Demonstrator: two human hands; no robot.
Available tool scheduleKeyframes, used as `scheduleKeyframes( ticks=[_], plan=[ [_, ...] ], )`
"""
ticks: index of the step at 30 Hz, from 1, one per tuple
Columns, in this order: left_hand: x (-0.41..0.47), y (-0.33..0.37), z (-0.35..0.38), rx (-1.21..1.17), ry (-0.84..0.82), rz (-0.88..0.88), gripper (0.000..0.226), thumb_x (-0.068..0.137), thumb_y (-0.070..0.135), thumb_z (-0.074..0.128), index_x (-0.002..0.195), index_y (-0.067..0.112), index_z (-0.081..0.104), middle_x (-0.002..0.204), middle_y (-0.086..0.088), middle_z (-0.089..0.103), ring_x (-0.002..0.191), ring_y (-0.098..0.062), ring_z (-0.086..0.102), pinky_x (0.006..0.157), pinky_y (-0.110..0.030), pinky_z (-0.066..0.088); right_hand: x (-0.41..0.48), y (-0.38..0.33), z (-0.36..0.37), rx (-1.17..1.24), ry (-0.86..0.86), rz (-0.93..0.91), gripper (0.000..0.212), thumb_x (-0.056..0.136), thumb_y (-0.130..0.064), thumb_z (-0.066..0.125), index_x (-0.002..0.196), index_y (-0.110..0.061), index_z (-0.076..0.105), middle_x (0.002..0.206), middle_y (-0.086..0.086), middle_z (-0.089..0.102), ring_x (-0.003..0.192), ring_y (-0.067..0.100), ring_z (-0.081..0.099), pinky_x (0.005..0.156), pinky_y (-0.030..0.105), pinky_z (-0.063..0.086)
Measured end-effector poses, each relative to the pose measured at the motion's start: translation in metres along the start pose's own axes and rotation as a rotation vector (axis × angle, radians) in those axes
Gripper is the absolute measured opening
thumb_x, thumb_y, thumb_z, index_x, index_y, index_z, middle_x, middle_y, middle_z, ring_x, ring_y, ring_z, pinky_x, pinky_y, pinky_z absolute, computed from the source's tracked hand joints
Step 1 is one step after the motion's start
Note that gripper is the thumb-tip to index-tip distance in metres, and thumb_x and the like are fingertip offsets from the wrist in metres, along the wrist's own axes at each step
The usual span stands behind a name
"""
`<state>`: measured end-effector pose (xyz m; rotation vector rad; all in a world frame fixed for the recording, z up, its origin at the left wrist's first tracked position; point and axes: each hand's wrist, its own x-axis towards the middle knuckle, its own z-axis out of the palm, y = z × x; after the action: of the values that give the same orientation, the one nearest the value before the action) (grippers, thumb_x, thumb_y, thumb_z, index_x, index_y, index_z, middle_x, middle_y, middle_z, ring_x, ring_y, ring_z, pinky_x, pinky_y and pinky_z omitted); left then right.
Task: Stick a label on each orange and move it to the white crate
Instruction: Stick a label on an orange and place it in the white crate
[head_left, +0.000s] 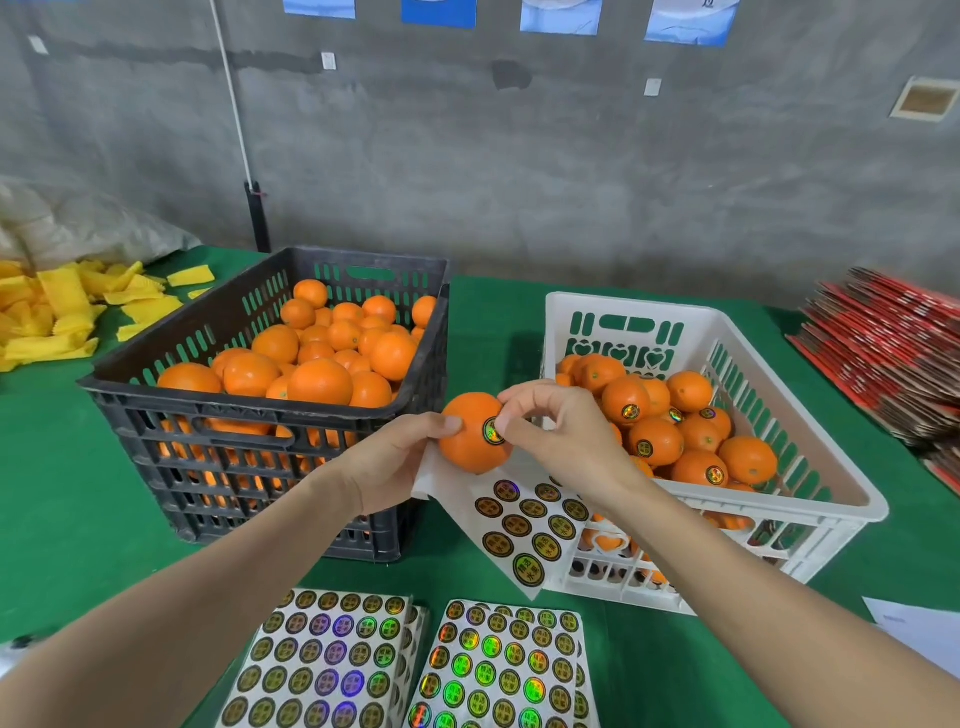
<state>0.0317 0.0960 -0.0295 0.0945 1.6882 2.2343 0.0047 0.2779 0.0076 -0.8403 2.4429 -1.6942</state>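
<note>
Orange-skinned and round, the orange sat in the left hand, whose thumb and curled fingers gripped it together with a white label sheet hanging beneath. The right hand met it from the right, thumb and forefinger pinching a label against its skin. It showed no long axis; the labelled face pointed toward the camera. It hung above the green tabletop, over the gap between the black crate and the white crate, just beside the latter's left wall.
</note>
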Motion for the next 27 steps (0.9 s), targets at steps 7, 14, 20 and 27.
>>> scheduleKeyframes(
  ticks=[7, 14, 20, 27],
  plan=[
    [0.002, 0.003, 0.0, 0.011, -0.027, -0.002, 0.081, 0.035, 0.05, 0.092, 0.104, 0.012, 0.072, 0.103, -0.013, 0.072, 0.091, -0.026, 0.07, 0.077, -0.038, 0.058, -0.006, 0.013, 0.004, 0.0, 0.115, -0.081, 0.044, 0.08, -0.019, 0.072, 0.114, -0.029, 0.045, 0.107, -0.008, 0.055, 0.089, 0.003, 0.059, 0.07, 0.019, 0.051],
    [0.01, 0.0, -0.004, 0.146, -0.09, -0.018, 0.072, 0.041, 0.051, 0.092, 0.092, 0.004, 0.074, 0.096, -0.02, 0.07, 0.083, -0.029, 0.069, 0.072, -0.036, 0.057, -0.007, 0.015, 0.0, -0.212, -0.175, -0.096, 0.07, 0.07, -0.036, 0.081, 0.13, -0.029, 0.044, 0.123, -0.008, 0.052, 0.109, 0.009, 0.051, 0.089, 0.03, 0.048],
    [0.02, 0.01, -0.005, 0.242, 0.079, 0.032, 0.065, 0.05, 0.039, 0.092, 0.105, 0.01, 0.071, 0.106, -0.02, 0.07, 0.089, -0.033, 0.069, 0.074, -0.038, 0.059, 0.017, 0.023, -0.031, -0.038, 0.103, -0.038, 0.064, 0.057, -0.039, 0.087, 0.108, -0.039, 0.049, 0.107, -0.022, 0.051, 0.094, -0.004, 0.052, 0.071, 0.007, 0.042],
    [0.033, 0.032, -0.004, 0.13, 0.075, 0.035, 0.053, 0.068, 0.01, 0.071, 0.12, 0.012, 0.06, 0.113, -0.021, 0.068, 0.097, -0.041, 0.068, 0.07, -0.046, 0.059, 0.08, 0.111, -0.14, -0.369, 0.464, 0.383, 0.061, 0.069, -0.026, 0.082, 0.118, -0.014, 0.047, 0.111, 0.006, 0.057, 0.102, 0.024, 0.056, 0.082, 0.033, 0.046]
  ],
)
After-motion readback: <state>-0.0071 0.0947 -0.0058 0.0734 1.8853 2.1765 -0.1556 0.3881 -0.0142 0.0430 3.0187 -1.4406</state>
